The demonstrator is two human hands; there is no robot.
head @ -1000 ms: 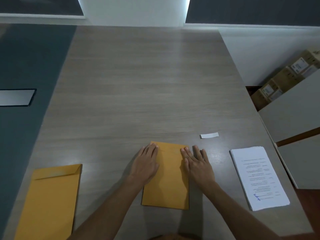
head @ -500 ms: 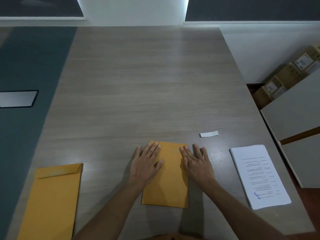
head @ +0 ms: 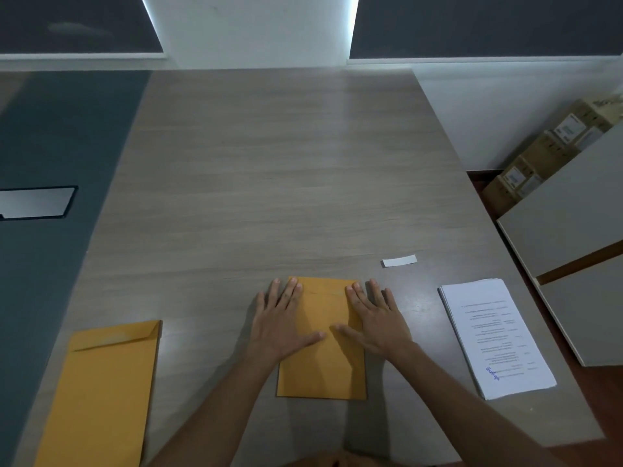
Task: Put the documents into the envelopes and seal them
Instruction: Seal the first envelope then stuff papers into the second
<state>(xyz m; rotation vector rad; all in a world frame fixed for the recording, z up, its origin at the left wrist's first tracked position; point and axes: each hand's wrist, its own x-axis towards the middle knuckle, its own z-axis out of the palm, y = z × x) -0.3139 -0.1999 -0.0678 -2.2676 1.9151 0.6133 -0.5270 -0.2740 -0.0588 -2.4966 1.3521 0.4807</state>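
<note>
I am looking down at a grey wooden table (head: 286, 183), and both of my hands are lying flat on a brown envelope (head: 322, 365) near the front edge. The left hand (head: 281, 326) is pressing on the left part of the envelope with straight, spread fingers; its outer fingers are reaching past the envelope's left edge onto the table. The right hand (head: 376, 323) is pressing on the right part in the same way, fingers straight and apart, and its outer fingers are resting on the table beyond the right edge. The two thumbs are pointing toward each other over the middle of the envelope, close but not touching. Neither hand is gripping anything.

The envelope is lying flat, with its top edge by my fingertips. A stack of printed documents (head: 495, 338) is lying to the right, well apart from it. A small white paper strip (head: 399, 261) is lying beyond the right hand. A second brown envelope (head: 101, 392) is lying at the left with its flap showing at the top.
</note>
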